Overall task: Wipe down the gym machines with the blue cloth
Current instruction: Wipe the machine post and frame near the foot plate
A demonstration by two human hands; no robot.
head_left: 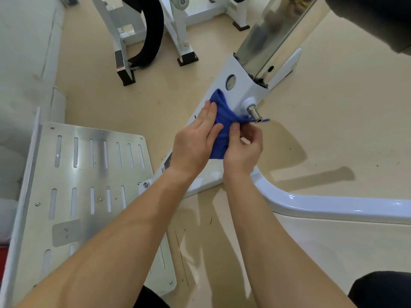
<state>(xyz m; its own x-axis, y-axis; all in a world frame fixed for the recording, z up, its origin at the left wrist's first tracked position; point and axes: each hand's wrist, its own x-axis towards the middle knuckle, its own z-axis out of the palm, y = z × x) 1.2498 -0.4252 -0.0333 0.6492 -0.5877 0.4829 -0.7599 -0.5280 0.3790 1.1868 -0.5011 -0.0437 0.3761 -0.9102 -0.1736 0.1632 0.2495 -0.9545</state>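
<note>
Fingers of the left hand (195,141): straight and pressed together, lying flat along the left edge of the blue cloth (220,112), with the thumb (215,130) laid against the fabric. Fingers of the right hand (243,147): curled inward, pinching a gathered fold of the cloth between thumb and fingertips; the fingertips themselves are hidden behind the fabric. The cloth is bunched between the 2 hands and rests against the slanted white frame member (240,94) of the machine, just below a round hole in that member. A loose blue thread from the cloth trails across the short chrome pin (255,114) that projects from the frame just right of the cloth. Above the pin, a polished steel column (273,34) rises out of the white housing. Both forearms are bare and reach in from the lower edge of the view. To the left lies a slotted metal footplate (89,174), fixed with screws. A curved white tube (333,205) runs off to the right, under the right forearm. A 2nd white machine (120,36) with a black pad (153,30) stands farther off on the beige floor (333,107).
</note>
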